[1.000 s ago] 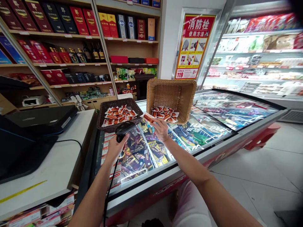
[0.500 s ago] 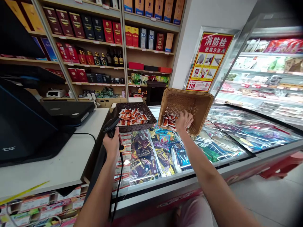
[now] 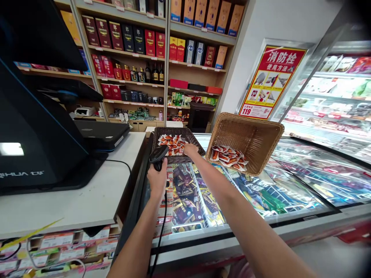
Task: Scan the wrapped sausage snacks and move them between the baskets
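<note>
My left hand point(image 3: 157, 178) is wrapped round the handle of a black barcode scanner point(image 3: 159, 153), its cable hanging down. The scanner head is held up at the near left corner of a dark brown woven basket point(image 3: 189, 135). In that basket lies a pile of small packaged sausages point(image 3: 170, 143). My right hand point(image 3: 190, 149) reaches into its right side, beside the pile. Those fingers are bent together and partly hidden, so what they hold cannot be made out. To the right, a tilted tan wicker basket point(image 3: 252, 135) contains more packaged sausages point(image 3: 228, 156) along its lower side.
Both baskets rest on a glass-topped freezer point(image 3: 211, 227) full of packaged goods. A white counter point(image 3: 116, 193) with a black checkout machine point(image 3: 43, 135) stands at the left. Behind are shelves of boxed bottles point(image 3: 127, 38); a refrigerated display point(image 3: 333, 96) is at the right.
My right hand has moved left, out of the tan basket and into the dark one. My left hand still holds the scanner. The view has shifted left, so things appear further right.
</note>
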A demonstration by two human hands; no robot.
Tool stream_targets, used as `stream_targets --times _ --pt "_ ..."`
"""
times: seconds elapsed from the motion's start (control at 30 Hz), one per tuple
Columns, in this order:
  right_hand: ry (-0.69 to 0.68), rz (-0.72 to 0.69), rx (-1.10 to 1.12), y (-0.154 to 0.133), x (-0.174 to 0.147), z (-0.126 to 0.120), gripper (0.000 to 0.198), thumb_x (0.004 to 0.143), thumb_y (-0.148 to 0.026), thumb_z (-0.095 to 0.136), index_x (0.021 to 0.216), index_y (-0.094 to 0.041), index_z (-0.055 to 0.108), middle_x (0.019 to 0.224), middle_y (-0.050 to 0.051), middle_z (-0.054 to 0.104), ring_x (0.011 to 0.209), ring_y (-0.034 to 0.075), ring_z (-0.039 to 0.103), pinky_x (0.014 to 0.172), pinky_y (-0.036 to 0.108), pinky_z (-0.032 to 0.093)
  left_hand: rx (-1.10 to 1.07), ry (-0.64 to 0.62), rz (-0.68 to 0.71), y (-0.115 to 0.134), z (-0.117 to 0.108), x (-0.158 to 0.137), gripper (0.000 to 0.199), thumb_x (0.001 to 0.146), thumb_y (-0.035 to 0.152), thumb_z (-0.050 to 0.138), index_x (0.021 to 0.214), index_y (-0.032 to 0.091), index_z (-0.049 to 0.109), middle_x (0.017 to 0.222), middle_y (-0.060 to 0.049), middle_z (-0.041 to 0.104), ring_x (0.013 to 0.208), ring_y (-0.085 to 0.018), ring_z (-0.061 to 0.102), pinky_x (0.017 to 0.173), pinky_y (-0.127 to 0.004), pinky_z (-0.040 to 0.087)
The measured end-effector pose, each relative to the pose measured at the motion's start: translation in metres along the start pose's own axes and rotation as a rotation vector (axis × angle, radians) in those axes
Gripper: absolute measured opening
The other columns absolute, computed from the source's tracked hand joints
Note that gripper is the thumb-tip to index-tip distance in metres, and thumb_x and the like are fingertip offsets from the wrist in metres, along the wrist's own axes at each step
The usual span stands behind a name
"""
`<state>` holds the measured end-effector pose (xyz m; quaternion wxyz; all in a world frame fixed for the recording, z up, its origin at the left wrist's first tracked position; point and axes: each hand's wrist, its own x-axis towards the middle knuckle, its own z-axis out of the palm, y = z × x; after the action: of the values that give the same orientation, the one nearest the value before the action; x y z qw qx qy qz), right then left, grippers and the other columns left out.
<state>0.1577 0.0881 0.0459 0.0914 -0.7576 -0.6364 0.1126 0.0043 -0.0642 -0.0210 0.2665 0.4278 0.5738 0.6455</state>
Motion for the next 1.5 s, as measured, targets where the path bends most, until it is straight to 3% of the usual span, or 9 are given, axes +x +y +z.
stream_targets --times 0.1,0.17,0.33,0.53,0.63,0.73,0.87,1.03,1.5 --pt "0.053 0.023 0.044 0.004 -0.008 0.004 0.057 0.087 -0.026 0.080 0.139 -0.013 0.062 0.131 0.024 0.072 0.125 0.032 0.071 0.096 0.038 0.056 0.009 0.047 -0.005 0.001 0.002 -0.002 0.041 0.083 0.062 0.074 0.086 0.021 0.069 0.060 -0.002 0.064 0.054 -0.023 0.065 0.049 -0.029 0.044" --pt "0.157 0.025 0.132 0.005 -0.015 0.005 0.064 0.087 -0.029 0.079 0.144 -0.013 0.054 0.134 0.023 0.069 0.124 0.031 0.070 0.096 0.037 0.056 0.010 0.039 -0.002 0.003 0.003 -0.004 0.041 0.082 0.062 0.075 0.083 0.021 0.068 0.059 -0.002 0.063 0.053 -0.022 0.065 0.049 -0.029 0.044" --pt "0.469 -0.073 0.427 0.025 -0.035 -0.008 0.035 0.095 -0.029 0.062 0.129 -0.021 0.057 0.133 0.013 0.070 0.117 0.027 0.069 0.095 0.035 0.052 0.004 -0.020 -0.014 0.009 0.005 -0.009 0.041 0.081 0.062 0.075 0.078 0.022 0.063 0.056 0.000 0.061 0.047 -0.018 0.058 0.048 -0.028 0.043" --pt "0.559 -0.202 0.659 0.116 -0.074 -0.017 0.022 0.089 -0.034 0.068 0.107 -0.022 0.067 0.114 0.007 0.077 0.109 0.027 0.071 0.098 0.035 0.052 -0.060 -0.157 -0.036 0.017 0.011 -0.014 0.045 0.076 0.064 0.078 0.077 0.023 0.059 0.060 0.001 0.061 0.043 -0.015 0.054 0.042 -0.027 0.041" --pt "0.643 -0.256 0.721 0.163 -0.094 -0.004 0.021 0.089 -0.029 0.062 0.106 -0.021 0.069 0.115 0.008 0.077 0.109 0.026 0.071 0.101 0.038 0.053 -0.102 -0.279 -0.039 0.023 0.016 -0.024 0.049 0.071 0.063 0.083 0.077 0.022 0.058 0.058 0.003 0.059 0.042 -0.014 0.052 0.039 -0.026 0.039" --pt "0.725 -0.268 0.758 0.189 -0.105 0.015 0.025 0.086 -0.024 0.057 0.107 -0.020 0.070 0.115 0.010 0.077 0.109 0.026 0.071 0.101 0.041 0.055 -0.097 -0.435 -0.069 0.029 0.021 -0.037 0.050 0.070 0.063 0.085 0.073 0.021 0.056 0.055 0.003 0.057 0.040 -0.012 0.050 0.039 -0.025 0.037" --pt "0.708 -0.282 0.780 0.194 -0.111 0.030 0.026 0.084 -0.025 0.060 0.107 -0.021 0.072 0.111 0.010 0.078 0.104 0.027 0.072 0.098 0.042 0.057 -0.049 -0.564 -0.092 0.034 0.026 -0.048 0.053 0.068 0.066 0.085 0.070 0.020 0.057 0.053 0.003 0.056 0.039 -0.012 0.049 0.040 -0.025 0.038" --pt "0.718 -0.350 0.787 0.191 -0.113 0.029 0.028 0.087 -0.030 0.062 0.110 -0.020 0.073 0.112 0.011 0.077 0.103 0.028 0.072 0.094 0.042 0.058 0.011 -0.586 -0.074 0.040 0.027 -0.051 0.052 0.069 0.063 0.086 0.070 0.020 0.057 0.053 0.003 0.056 0.040 -0.011 0.049 0.040 -0.024 0.038" --pt "0.735 -0.406 0.726 0.191 -0.114 0.026 0.024 0.082 -0.022 0.064 0.105 -0.021 0.071 0.103 0.008 0.076 0.097 0.026 0.071 0.091 0.039 0.057 0.147 -0.679 0.010 0.040 0.025 -0.052 0.048 0.079 0.063 0.076 0.067 0.021 0.056 0.048 0.001 0.055 0.042 -0.012 0.049 0.044 -0.024 0.038"
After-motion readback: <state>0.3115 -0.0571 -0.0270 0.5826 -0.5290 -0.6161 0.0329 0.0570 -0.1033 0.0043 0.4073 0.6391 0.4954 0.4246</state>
